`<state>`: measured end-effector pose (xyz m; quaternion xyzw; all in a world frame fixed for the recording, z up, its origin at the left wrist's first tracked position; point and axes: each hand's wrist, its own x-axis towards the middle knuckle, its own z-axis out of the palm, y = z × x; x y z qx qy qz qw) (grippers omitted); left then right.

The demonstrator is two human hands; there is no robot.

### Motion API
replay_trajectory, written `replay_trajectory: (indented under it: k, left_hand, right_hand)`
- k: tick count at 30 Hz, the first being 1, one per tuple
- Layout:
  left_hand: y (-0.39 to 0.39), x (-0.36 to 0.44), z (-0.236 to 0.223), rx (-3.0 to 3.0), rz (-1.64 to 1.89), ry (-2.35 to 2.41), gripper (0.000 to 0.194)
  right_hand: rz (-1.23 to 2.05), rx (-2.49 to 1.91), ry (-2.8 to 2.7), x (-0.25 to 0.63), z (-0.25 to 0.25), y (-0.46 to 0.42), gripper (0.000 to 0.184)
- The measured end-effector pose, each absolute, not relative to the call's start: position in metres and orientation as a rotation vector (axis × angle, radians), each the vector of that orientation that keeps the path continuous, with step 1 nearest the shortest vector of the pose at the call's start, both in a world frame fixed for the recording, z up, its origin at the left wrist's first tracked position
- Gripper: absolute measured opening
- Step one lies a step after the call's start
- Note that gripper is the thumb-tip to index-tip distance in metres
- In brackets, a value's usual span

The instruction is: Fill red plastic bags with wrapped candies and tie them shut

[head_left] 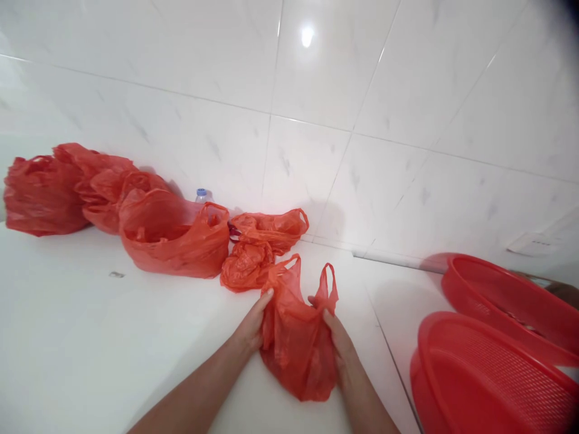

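A red plastic bag (296, 337) with two loop handles lies on the white counter (90, 355) in front of me. My left hand (253, 325) grips its left side, thumb up along the edge. On the bag's right side my right hand (341, 349) pinches the plastic just under the right handle. Both hands are closed on the bag.
Several more red plastic bags lie along the tiled wall: a crumpled one (253, 247), a full one (172, 235) and others at far left (49, 190). A bottle cap (202, 194) peeks behind them. Two red plastic baskets (493, 374) stand at the right.
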<state>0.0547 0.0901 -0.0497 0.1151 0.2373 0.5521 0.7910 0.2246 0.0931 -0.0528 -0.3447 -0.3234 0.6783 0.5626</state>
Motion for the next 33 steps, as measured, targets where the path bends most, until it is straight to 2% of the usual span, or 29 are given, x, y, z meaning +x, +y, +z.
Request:
replay_trajectory:
  k: [2, 5, 10, 16, 22, 24, 27, 33]
  left_hand:
    - [0.088, 0.054, -0.05, 0.297, 1.153, 0.492, 0.033]
    - [0.087, 0.056, -0.048, 0.348, 1.155, 0.563, 0.027]
    - [0.089, 0.062, -0.045, 0.29, 1.237, 0.71, 0.024]
    - [0.091, 0.063, -0.049, 0.309, 1.235, 0.732, 0.016]
    - [0.09, 0.067, -0.054, 0.343, 1.296, 0.827, 0.008]
    - [0.088, 0.071, -0.054, 0.362, 1.348, 0.868, 0.012]
    - [0.083, 0.076, -0.05, 0.521, 1.461, 0.961, 0.02]
    - [0.078, 0.08, -0.043, 0.663, 1.453, 0.996, 0.007]
  right_hand:
    - [1.733, -0.799, -0.698, 0.228, -0.051, 0.093, 0.027]
    - [1.883, -0.736, -0.548, 0.235, -0.05, 0.094, 0.028]
    - [1.811, -0.6, -0.43, 0.242, -0.051, 0.097, 0.01]
    - [1.801, -0.558, -0.431, 0.236, -0.044, 0.093, 0.017]
    - [1.614, -0.837, -0.656, 0.22, -0.05, 0.098, 0.03]
    - [1.47, -1.01, -0.795, 0.209, -0.052, 0.097, 0.032]
    - [1.258, -1.218, -1.0, 0.191, -0.051, 0.089, 0.032]
    - [1.193, -1.207, -1.212, 0.178, -0.043, 0.073, 0.025]
